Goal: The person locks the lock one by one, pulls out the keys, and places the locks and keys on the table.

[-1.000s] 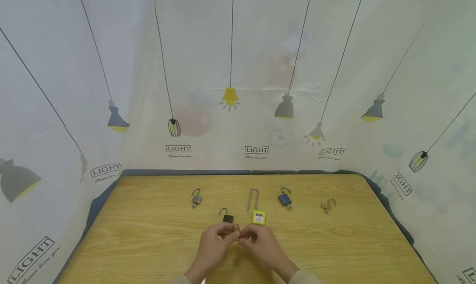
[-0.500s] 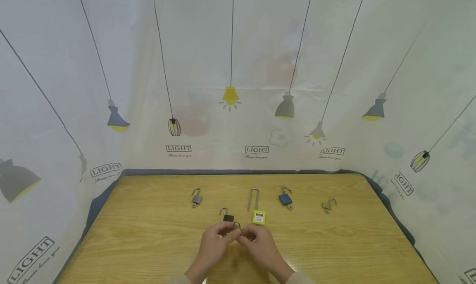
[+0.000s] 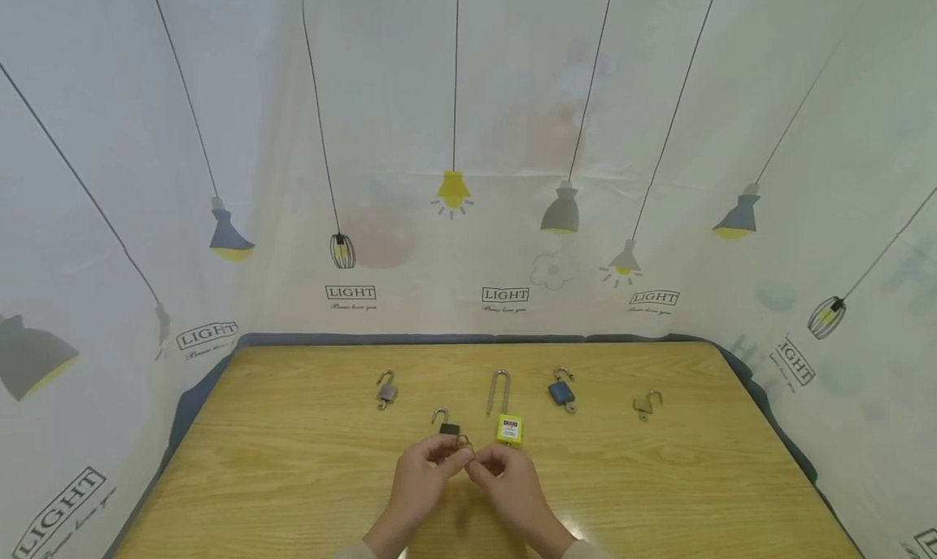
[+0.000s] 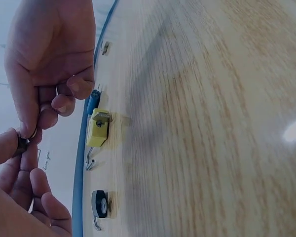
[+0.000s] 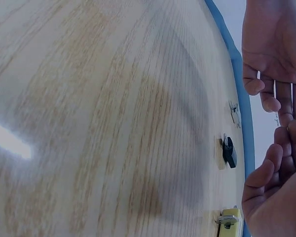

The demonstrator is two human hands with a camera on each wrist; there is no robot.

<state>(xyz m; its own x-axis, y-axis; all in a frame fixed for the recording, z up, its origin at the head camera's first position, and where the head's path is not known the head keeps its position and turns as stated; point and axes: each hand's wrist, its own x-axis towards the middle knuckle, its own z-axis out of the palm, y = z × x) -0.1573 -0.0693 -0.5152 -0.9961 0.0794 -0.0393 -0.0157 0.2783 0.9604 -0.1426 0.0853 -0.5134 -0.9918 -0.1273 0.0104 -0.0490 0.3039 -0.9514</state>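
Note:
In the head view my left hand (image 3: 419,479) pinches a small brownish padlock (image 3: 464,441) between thumb and forefinger. Its looped shackle shows; most of the body is covered by fingertips. From the other side my right hand (image 3: 516,484) pinches at the padlock's lower end, and whatever part sits between those fingers is hidden. Just beyond the left fingers lies a black padlock (image 3: 449,430). A yellow padlock (image 3: 509,430) with a long shackle lies beyond the right hand. In the left wrist view, only a dark bit of the held padlock (image 4: 22,145) shows between the fingertips.
Farther back on the wooden table (image 3: 293,461) lie a silver padlock (image 3: 386,391), a blue padlock (image 3: 562,393) and a small brass-toned padlock (image 3: 643,405), their shackles open. A printed sheet (image 3: 410,136) surrounds the table's back and sides.
The held padlock's loop has tilted slightly between the fingers. Both hands stay almost in place, still together at the padlock. The padlocks on the table have not moved.

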